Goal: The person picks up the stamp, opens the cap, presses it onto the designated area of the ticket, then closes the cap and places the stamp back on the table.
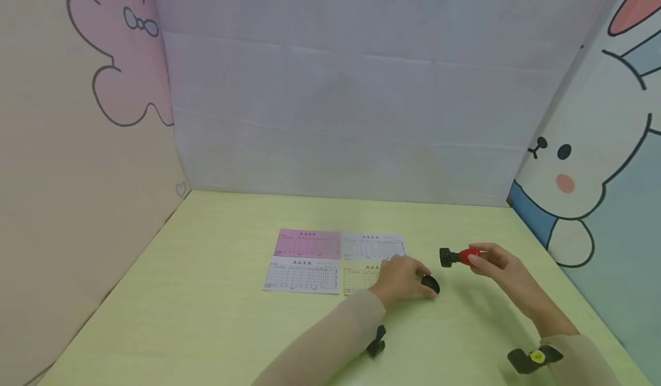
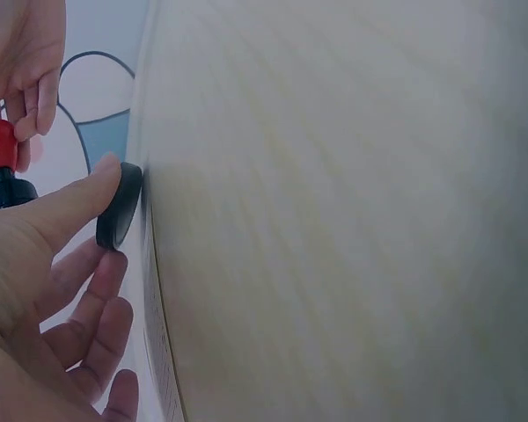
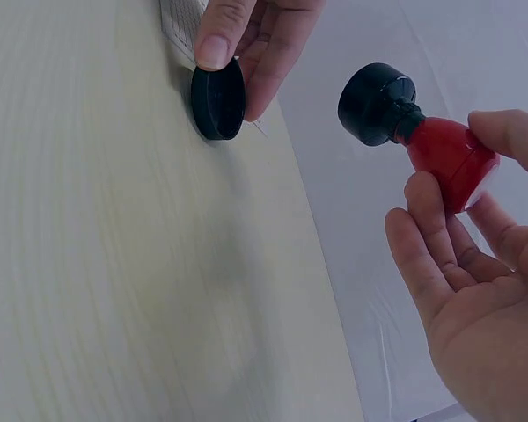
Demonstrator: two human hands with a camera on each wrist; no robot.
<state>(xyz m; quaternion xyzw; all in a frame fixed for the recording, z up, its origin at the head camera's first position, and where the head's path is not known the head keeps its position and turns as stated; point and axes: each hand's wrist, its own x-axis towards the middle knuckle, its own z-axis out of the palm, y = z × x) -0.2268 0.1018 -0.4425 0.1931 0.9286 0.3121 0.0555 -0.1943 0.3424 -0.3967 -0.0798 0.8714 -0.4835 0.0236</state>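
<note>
A stamp with a red handle and round black head (image 3: 453, 158) is pinched at its handle by my right hand (image 1: 501, 262), held above the table at the right. Its black end points left, toward my other hand. Between thumb and fingers, my left hand (image 1: 403, 280) pinches a round black cap (image 3: 218, 101), tilted on edge close to the tabletop. In the right wrist view the hollow side of the cap shows. Stamp and cap are apart. The left hand covers part of a yellow printed slip (image 1: 356, 277).
Beside the yellow slip lie a pink slip (image 1: 308, 244), a pale slip (image 1: 373, 246) and a white slip (image 1: 302, 276), together in a two-by-two block. They rest on the pale yellow table (image 1: 206, 317). Cartoon-printed panels (image 1: 578, 145) and a plain back sheet (image 1: 351, 105) enclose it.
</note>
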